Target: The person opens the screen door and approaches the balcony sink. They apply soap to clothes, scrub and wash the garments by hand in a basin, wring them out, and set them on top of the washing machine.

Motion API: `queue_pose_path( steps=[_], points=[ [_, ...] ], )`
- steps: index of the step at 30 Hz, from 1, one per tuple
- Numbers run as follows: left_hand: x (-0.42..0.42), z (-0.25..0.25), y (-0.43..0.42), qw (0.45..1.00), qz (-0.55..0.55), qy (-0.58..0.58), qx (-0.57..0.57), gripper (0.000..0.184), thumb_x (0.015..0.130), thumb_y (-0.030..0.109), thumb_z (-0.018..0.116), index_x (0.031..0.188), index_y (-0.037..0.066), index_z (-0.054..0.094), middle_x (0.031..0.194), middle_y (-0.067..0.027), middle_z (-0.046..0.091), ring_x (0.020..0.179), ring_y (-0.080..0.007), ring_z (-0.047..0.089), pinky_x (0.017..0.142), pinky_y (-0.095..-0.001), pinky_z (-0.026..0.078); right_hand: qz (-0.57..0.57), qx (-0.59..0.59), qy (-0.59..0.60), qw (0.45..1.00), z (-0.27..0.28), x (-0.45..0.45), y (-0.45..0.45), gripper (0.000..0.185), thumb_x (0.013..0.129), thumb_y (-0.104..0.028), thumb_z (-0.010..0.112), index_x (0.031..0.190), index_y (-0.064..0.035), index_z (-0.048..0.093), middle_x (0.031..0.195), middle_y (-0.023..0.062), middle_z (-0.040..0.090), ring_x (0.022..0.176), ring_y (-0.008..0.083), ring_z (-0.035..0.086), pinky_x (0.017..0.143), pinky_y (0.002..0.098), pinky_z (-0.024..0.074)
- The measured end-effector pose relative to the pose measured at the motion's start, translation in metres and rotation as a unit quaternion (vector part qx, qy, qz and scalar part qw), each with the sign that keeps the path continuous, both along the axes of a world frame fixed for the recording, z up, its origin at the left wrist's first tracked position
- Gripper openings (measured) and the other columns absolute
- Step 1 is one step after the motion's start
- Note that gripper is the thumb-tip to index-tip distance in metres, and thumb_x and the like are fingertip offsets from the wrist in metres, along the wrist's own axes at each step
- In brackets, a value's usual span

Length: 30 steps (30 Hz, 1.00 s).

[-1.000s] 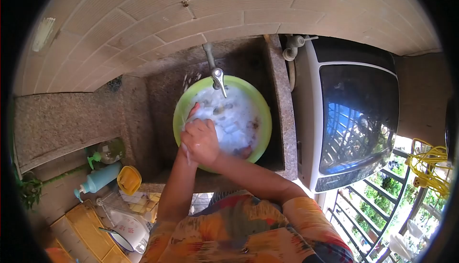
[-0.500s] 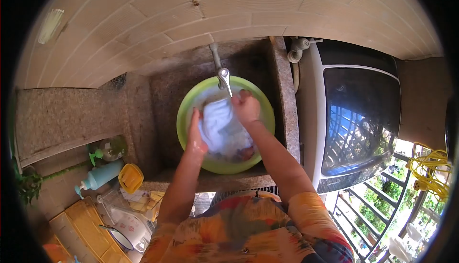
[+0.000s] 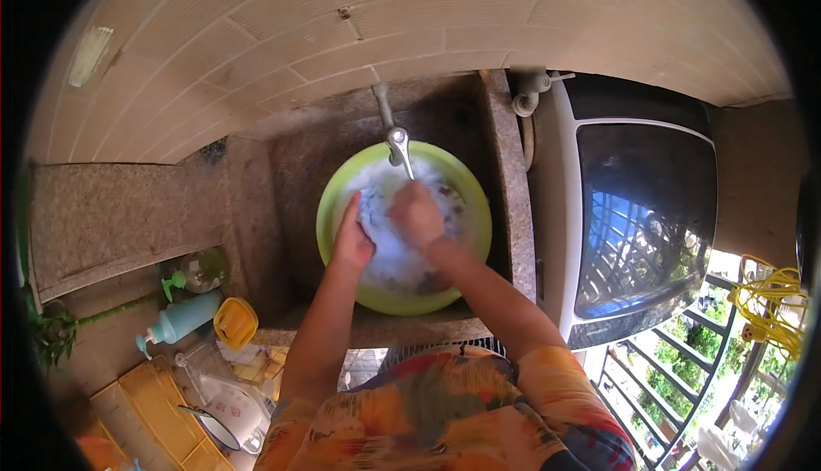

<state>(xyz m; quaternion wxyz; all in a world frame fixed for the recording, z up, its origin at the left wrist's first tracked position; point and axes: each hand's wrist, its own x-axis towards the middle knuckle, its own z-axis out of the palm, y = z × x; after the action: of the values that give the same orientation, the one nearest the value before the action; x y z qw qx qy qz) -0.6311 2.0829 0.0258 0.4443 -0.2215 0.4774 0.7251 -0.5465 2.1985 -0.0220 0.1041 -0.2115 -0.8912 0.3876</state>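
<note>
A light-green basin [image 3: 330, 259] stands in the stone sink, holding foamy water and a wet white cloth [image 3: 375, 206]. My left hand [image 3: 352, 238] grips the left side of the cloth, thumb up along its edge. Blurred by motion, my right hand [image 3: 417, 217] is closed like a fist on the cloth, just below the tap lever. Dark bits of something sit in the suds at the basin's right; what they are is unclear. The tap [image 3: 398, 139] hangs over the basin's far rim.
A stone ledge [image 3: 128, 223] runs left of the sink. Below it are a blue pump bottle [image 3: 188, 315], a green spray bottle [image 3: 203, 272] and a yellow container [image 3: 235, 322]. To the right stands a dark-lidded washing machine [image 3: 646, 214], with a yellow cord [image 3: 770, 300] beyond.
My right hand has moved left and down from the basin's right side, now over the cloth near my left hand. The cloth appears more bunched, and foam covers more of the water.
</note>
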Motion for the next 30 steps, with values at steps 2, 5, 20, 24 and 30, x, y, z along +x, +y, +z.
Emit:
queue_pose_path(
  steps=[2, 5, 20, 24, 30],
  points=[
    [0.002, 0.020, 0.002, 0.997, 0.052, -0.035, -0.034, 0.046, 0.093, 0.041, 0.049, 0.129, 0.014, 0.046, 0.118, -0.0120, 0.057, 0.112, -0.0308, 0.052, 0.094, -0.0447, 0.043, 0.105, -0.005, 0.189, 0.976, 0.035, 0.005, -0.029, 0.013, 0.066, -0.011, 0.067, 0.077, -0.0066, 0.062, 0.114, 0.0126, 0.057, 0.100, 0.0315, 0.054, 0.079, 0.0406, 0.0463],
    [0.000, 0.008, -0.013, 0.994, -0.022, -0.022, 0.101, 0.049, 0.091, 0.046, 0.051, 0.129, 0.015, 0.047, 0.116, -0.0131, 0.057, 0.107, -0.0313, 0.055, 0.089, -0.0465, 0.046, 0.162, 0.019, 0.211, 0.964, 0.092, 0.014, -0.054, 0.019, 0.066, -0.012, 0.063, 0.084, -0.0070, 0.062, 0.107, 0.0087, 0.057, 0.099, 0.0263, 0.052, 0.075, 0.0386, 0.0434],
    [0.015, -0.010, -0.020, 0.991, 0.001, -0.015, 0.136, 0.051, 0.090, 0.048, 0.052, 0.127, 0.012, 0.049, 0.114, -0.0118, 0.058, 0.099, -0.0236, 0.060, 0.085, -0.0413, 0.050, 0.073, 0.071, 0.229, 0.968, 0.110, -0.017, -0.053, 0.010, 0.063, -0.021, 0.063, 0.068, -0.0119, 0.060, 0.074, 0.0040, 0.059, 0.078, 0.0241, 0.058, 0.060, 0.0383, 0.0459],
    [0.030, -0.028, -0.014, 0.998, 0.024, -0.014, 0.055, 0.052, 0.090, 0.048, 0.052, 0.127, 0.011, 0.049, 0.114, -0.0114, 0.058, 0.098, -0.0220, 0.060, 0.084, -0.0402, 0.050, -0.022, -0.138, 0.054, 0.989, 0.075, -0.027, -0.032, 0.014, 0.069, -0.022, 0.059, 0.074, -0.0089, 0.063, 0.079, 0.0146, 0.064, 0.073, 0.0334, 0.062, 0.065, 0.0460, 0.0491],
    [0.010, -0.011, -0.016, 0.992, -0.011, 0.119, -0.045, 0.042, 0.093, 0.039, 0.051, 0.120, 0.007, 0.052, 0.115, -0.0095, 0.057, 0.100, -0.0199, 0.060, 0.084, -0.0321, 0.050, -0.172, -0.046, -0.056, 0.982, 0.016, -0.007, 0.045, 0.020, 0.082, -0.026, 0.058, 0.091, -0.0090, 0.064, 0.087, 0.0192, 0.062, 0.087, 0.0375, 0.059, 0.077, 0.0462, 0.0484]
  ],
)
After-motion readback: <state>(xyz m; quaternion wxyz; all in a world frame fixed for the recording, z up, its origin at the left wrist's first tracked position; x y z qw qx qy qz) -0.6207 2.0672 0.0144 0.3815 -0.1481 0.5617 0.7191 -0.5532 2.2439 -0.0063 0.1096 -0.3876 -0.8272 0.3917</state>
